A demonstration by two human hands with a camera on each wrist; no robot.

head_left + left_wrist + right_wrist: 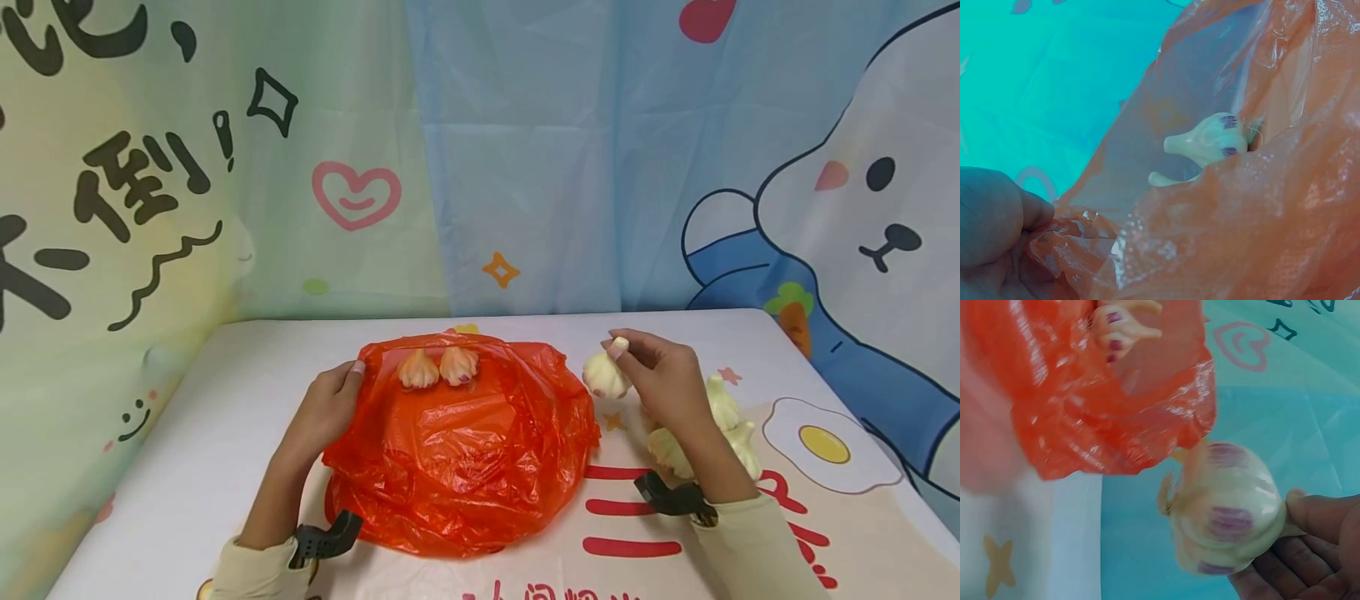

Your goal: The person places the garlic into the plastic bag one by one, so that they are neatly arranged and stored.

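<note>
A red plastic bag (457, 450) lies on the table with its mouth spread. My left hand (327, 408) pinches the left edge of that mouth, the thin film bunched between thumb and fingers in the left wrist view. Two garlic bulbs (438, 368) sit side by side within the bag, seen partly through red film. To the right of the bag, my right hand (660, 375) holds a garlic bulb (1229, 512) by its stem, raised off the table. In the right wrist view purple patches and a tuft of roots show on it. The held bulb is outside the bag.
Several more garlic bulbs (723, 408) lie together at the right, partly hidden behind my right forearm. A printed cloth (630, 521) with red marks and a fried-egg picture (825, 446) covers the table's front right. A patterned curtain (517, 167) hangs behind the table.
</note>
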